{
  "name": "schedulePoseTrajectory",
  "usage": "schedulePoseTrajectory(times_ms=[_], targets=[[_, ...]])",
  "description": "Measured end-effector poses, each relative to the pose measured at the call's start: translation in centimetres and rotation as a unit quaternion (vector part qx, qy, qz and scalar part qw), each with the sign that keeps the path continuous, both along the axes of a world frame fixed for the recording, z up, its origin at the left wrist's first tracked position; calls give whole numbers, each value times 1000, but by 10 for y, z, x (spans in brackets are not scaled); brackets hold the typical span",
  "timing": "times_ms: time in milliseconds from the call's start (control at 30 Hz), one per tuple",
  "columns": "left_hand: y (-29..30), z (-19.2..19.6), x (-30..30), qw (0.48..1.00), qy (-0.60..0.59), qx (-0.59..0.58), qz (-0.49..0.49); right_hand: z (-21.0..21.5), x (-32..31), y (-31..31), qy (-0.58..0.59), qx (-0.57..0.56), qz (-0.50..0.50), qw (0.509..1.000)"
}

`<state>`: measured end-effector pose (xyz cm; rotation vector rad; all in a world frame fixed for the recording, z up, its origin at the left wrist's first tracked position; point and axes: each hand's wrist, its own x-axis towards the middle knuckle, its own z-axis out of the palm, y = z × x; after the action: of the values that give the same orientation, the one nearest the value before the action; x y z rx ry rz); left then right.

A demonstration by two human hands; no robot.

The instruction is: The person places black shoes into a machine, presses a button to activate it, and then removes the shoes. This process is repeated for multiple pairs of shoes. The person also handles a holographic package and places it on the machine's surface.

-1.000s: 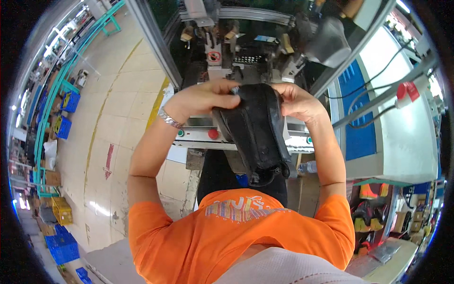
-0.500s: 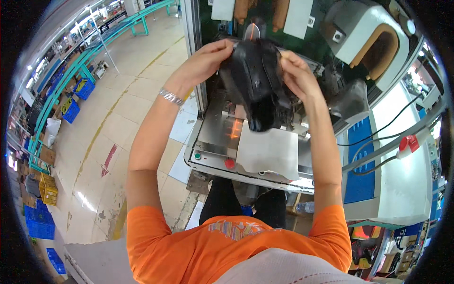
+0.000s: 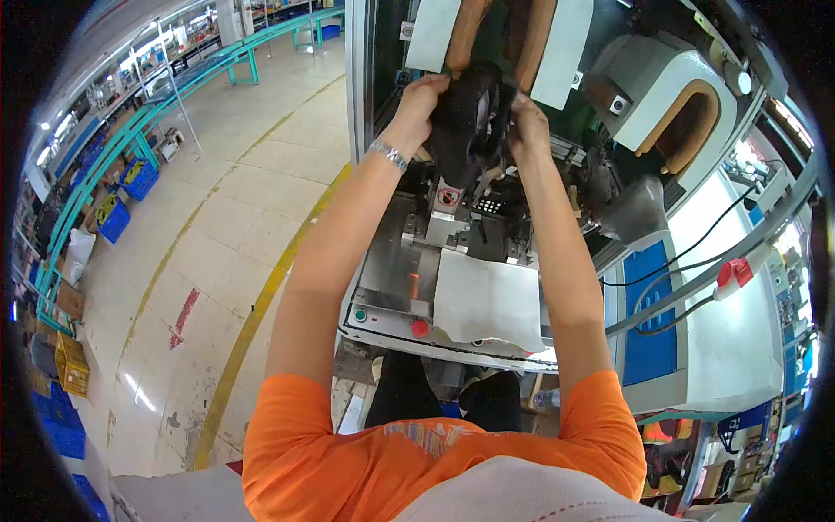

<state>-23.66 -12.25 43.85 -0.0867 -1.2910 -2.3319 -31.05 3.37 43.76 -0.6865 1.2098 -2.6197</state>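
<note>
Factory floor with a yellow line fills the left of the frame; a grey machine stands at centre. High in the upper middle, a black shoe upper is held up against the machine's padded forms, lifted well clear of the worktop below. Left hand and right hand each grip a side edge, fingers curled over it (apparently to keep it stretched open between them). A white sheet lies on the worktop beside a red button.
</note>
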Motion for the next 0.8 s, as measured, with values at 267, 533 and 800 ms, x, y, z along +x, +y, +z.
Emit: schedulePoseTrajectory(times_ms=[267,533,800], targets=[[-31,-25,-49,996,-11,8,87,1,-9,-17,-48,82,-39,995],[61,-31,109,667,284,-475,499,-116,69,31,-113,93,-35,989],[74,4,141,496,65,-764,408,-168,59,-11,-218,-137,259,931]])
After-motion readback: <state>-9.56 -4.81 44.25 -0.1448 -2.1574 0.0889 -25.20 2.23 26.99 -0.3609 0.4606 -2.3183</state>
